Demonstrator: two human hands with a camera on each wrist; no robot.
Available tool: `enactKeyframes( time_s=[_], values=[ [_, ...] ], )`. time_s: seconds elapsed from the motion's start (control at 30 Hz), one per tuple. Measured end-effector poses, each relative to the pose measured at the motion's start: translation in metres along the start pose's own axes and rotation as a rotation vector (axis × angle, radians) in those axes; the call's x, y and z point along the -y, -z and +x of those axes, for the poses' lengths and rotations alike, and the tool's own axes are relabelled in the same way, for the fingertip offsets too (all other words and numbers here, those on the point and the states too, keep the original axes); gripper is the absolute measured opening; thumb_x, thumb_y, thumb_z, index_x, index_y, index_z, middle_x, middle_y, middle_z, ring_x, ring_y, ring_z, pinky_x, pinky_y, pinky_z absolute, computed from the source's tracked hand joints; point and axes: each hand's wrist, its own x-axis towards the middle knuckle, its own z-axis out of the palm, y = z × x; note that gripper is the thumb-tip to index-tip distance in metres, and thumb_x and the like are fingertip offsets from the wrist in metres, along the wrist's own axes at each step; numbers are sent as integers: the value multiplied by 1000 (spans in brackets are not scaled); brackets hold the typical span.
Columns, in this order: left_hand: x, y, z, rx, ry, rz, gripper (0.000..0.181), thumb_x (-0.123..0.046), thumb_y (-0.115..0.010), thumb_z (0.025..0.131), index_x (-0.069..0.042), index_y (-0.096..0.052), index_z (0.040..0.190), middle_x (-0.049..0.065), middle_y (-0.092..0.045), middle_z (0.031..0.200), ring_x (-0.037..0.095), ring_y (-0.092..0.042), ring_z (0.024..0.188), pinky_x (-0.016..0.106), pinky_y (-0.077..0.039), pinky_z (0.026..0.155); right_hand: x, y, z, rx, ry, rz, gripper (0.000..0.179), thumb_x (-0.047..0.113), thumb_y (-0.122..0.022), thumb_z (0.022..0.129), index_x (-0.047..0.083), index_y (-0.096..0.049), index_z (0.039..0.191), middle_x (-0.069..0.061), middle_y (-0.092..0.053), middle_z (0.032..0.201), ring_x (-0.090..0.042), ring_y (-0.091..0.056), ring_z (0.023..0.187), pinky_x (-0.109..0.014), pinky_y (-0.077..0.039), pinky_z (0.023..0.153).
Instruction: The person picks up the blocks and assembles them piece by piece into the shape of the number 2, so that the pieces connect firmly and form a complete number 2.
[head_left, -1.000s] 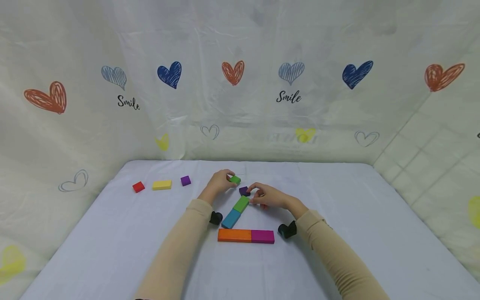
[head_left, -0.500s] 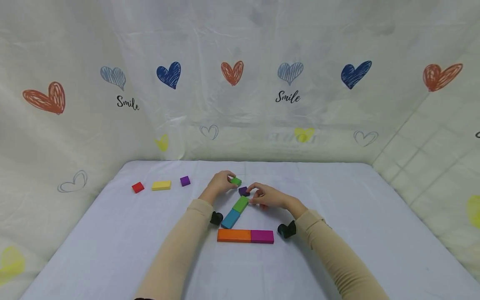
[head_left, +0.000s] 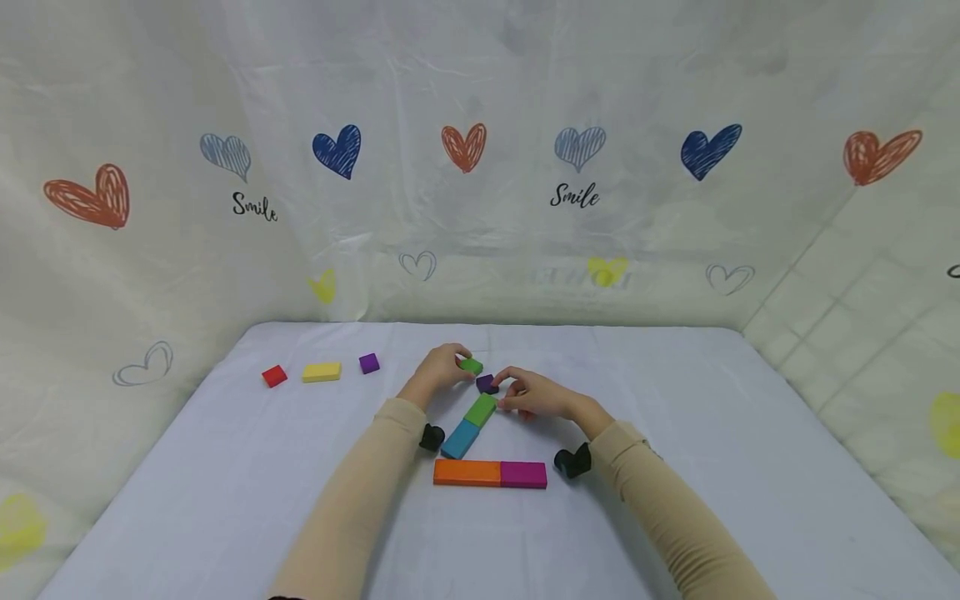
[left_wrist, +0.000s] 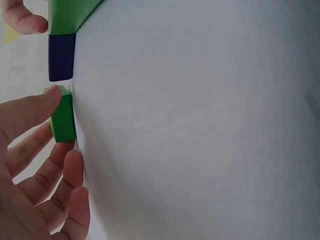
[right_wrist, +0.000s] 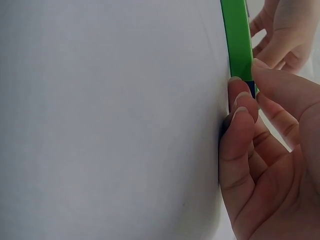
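Note:
In the head view my left hand point(head_left: 441, 367) pinches a small green block point(left_wrist: 63, 120) between thumb and fingers at the table's far middle. A dark purple block point(head_left: 487, 384) lies just beside it, a narrow gap apart in the left wrist view. My right hand point(head_left: 542, 394) has its index finger at the purple block and its thumb by the end of a longer green block point(head_left: 481, 409); its other fingers are curled. The longer green block meets the purple block at one end and a blue block point(head_left: 460, 439) at the other, forming a slanted row.
Nearer the front, an orange block point(head_left: 467, 472) and a magenta block point(head_left: 523, 474) lie end to end. At the far left rest a red block point(head_left: 274, 376), a yellow block point(head_left: 322, 372) and a violet block point(head_left: 369, 362). A printed curtain point(head_left: 510, 225) hangs behind the white-covered table point(head_left: 645, 533).
My left hand has brought the small green block slightly nearer to the dark purple block. The right hand has stayed in nearly the same place.

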Motion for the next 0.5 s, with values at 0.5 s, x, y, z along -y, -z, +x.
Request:
enactKeyframes(
  time_s=[0.5],
  values=[
    [4,8,5,82,-7,-17,48,-11,-78,91,-9,-62,137,13,-65,119,26,-60,105,41,-50,98,2,2,-1,5,8,-5,37,17,-66,102,11,-53,135,-5,-62,90,-18,-54,67,-28,-49,66]
  ],
)
